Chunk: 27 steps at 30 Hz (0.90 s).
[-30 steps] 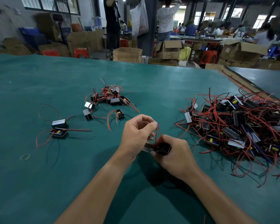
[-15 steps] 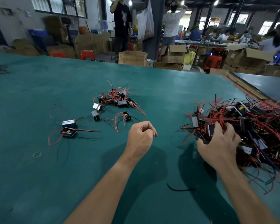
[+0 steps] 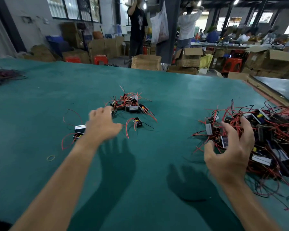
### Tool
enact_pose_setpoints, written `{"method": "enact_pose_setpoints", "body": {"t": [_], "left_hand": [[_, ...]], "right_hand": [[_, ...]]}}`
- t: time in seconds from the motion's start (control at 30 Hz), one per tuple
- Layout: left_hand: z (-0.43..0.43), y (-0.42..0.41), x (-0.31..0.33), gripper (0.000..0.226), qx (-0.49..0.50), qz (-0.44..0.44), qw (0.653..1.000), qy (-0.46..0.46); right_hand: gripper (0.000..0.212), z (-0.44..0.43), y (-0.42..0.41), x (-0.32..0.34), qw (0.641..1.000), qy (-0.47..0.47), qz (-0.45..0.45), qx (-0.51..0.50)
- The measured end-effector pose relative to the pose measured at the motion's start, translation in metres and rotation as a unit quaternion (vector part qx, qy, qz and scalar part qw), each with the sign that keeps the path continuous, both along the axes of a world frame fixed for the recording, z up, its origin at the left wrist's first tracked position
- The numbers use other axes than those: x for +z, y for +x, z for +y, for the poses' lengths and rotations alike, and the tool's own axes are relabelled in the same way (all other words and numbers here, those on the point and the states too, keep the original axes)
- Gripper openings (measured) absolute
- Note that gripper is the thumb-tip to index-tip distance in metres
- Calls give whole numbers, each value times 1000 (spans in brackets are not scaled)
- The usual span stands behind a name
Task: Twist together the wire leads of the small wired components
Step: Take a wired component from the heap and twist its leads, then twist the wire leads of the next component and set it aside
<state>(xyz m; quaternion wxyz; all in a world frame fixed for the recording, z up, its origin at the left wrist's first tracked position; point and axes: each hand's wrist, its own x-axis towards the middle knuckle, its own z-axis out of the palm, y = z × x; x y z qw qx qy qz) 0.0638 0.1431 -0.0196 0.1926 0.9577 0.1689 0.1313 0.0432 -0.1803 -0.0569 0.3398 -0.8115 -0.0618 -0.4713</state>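
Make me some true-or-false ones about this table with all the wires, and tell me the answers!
1. The big pile of wired parts sits on the right. True.
2. The table is red. False: it is green.
3. A rubber band lies beside the left arm. True.
4. Both hands are at the big pile. False: only the right hand is; the left hand is near the small pile.
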Motion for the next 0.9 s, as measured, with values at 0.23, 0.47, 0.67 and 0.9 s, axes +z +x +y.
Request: {"method": "enact_pose_setpoints", "body": {"t": [0.23, 0.47, 0.67, 0.9], "left_hand": [[60, -14, -33, 41, 91, 179, 980, 15], [39, -8, -33, 66, 84, 132, 987, -22], [48, -4, -43, 60, 116, 103, 987, -39], [18, -13, -53, 30, 56, -29, 997, -45]], "right_hand": [[44, 12, -4, -2, 993, -38, 33, 108], [40, 2, 9, -29, 927, -127, 277, 220], [40, -14, 22, -33, 903, -162, 361, 165], [43, -34, 37, -29, 926, -113, 355, 57]]}}
